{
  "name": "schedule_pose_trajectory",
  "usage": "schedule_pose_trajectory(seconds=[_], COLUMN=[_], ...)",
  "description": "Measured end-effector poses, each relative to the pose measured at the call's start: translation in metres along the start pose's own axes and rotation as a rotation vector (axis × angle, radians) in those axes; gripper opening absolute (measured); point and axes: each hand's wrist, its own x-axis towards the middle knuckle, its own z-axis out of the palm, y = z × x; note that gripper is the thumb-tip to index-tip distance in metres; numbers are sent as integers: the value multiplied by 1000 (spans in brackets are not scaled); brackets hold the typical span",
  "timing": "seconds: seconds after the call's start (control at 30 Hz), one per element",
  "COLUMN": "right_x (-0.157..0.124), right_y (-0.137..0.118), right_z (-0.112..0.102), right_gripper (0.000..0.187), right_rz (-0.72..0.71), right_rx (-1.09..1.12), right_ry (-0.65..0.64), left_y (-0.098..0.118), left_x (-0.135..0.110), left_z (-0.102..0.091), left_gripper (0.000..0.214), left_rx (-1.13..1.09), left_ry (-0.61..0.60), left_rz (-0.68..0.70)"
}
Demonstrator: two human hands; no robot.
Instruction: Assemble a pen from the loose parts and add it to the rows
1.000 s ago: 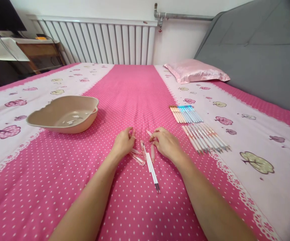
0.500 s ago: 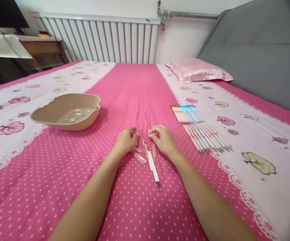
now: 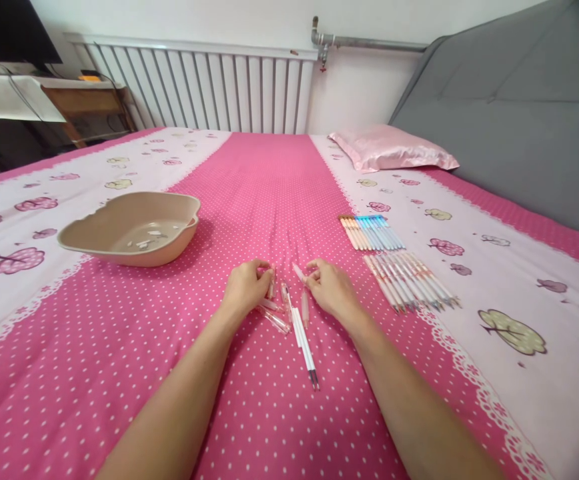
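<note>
Both my hands rest on a pink polka-dot bedsheet (image 3: pixel 269 200). My left hand (image 3: pixel 245 288) pinches a small clear pen part (image 3: pixel 271 285) at its fingertips. My right hand (image 3: pixel 330 288) grips a short pink pen piece (image 3: pixel 298 272) that sticks out toward the left hand. Between and below the hands lie loose clear barrels (image 3: pixel 275 319), a pink piece (image 3: pixel 305 308) and two white refills (image 3: pixel 305 347) with dark tips pointing toward me.
A beige shallow bowl (image 3: pixel 132 229) with a few small bits stands at the left. Two rows of several finished pens (image 3: pixel 397 257) lie to the right. A pink pillow (image 3: pixel 392 149), a grey headboard and a white radiator are farther back.
The view has shifted slightly. My fingers have drawn in a little over the pen parts, and the right hand's pink piece points more toward the left hand.
</note>
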Motion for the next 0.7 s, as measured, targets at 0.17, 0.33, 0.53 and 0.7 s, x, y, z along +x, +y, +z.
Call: schedule_pose_trajectory(seconds=[0.17, 0.33, 0.53, 0.7], right_x=[0, 1, 1, 0], right_y=[-2, 0, 1, -2], right_z=[3, -1, -3, 0], right_gripper=[27, 29, 26, 29], right_rz=[-85, -46, -8, -42], right_rx=[147, 183, 88, 122], right_ry=[-39, -27, -24, -64], left_y=[0, -4, -15, -17], left_x=[1, -2, -10, -10], left_z=[0, -27, -62, -51], left_gripper=[36, 39, 40, 42], left_rx=[-59, -20, 59, -31], left_ry=[-74, -161, -454, -549], left_rz=[49, 85, 39, 75])
